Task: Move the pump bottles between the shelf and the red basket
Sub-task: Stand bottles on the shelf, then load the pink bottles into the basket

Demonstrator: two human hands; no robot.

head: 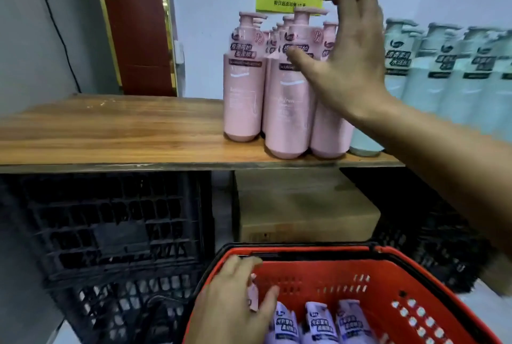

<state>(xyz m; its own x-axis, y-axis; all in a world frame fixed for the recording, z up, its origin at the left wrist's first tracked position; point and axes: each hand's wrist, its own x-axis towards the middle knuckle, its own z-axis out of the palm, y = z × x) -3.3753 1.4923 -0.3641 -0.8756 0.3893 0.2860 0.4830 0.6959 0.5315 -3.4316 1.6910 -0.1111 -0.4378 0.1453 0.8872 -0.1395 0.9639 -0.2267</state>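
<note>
Right hand spread open, upright pink pump bottle just left of palm; left hand grips basket bottle inside red basket.

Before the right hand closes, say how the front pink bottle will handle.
Probably rigid: the front pink bottle looks like hard plastic. Tall on a rounded base, a high push may tip it into its neighbours. Smooth sides could slip in the right hand.
</note>
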